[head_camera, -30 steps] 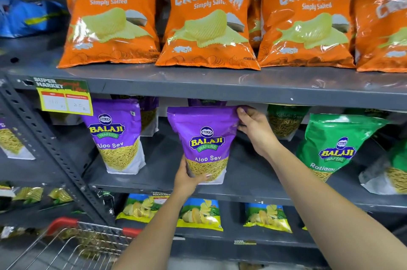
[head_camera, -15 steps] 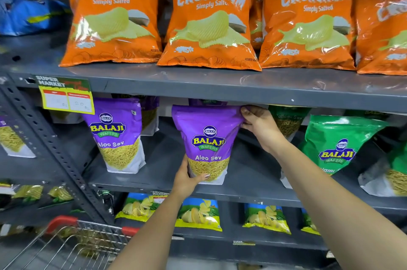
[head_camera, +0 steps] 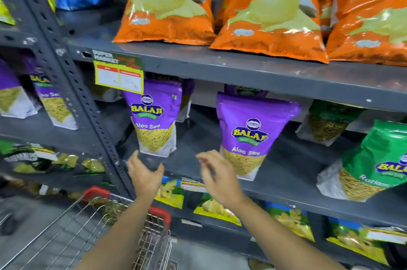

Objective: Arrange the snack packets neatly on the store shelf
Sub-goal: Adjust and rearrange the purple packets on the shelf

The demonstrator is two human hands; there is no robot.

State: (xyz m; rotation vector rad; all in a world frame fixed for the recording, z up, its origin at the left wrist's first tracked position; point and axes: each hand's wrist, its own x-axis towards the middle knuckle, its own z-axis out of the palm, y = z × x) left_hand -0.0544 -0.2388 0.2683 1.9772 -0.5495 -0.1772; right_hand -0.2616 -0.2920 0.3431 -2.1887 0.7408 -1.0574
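We see two purple Aloo Sev packets upright on the middle shelf: the right purple packet stands near the shelf's front edge, the left purple packet further left, well apart from it, partly under the yellow price tag. More purple packets sit behind both. A green Ratlami packet leans at the far right, another green one behind it. Our left hand is empty, fingers spread, just below the left purple packet, not touching it. Our right hand is also empty, fingers loosely apart, just left of the right purple packet; contact unclear due to blur. Orange Crunchem bags line the shelf above. Yellow-green packets lie on the shelf below. A wire cart with red handle is near left.
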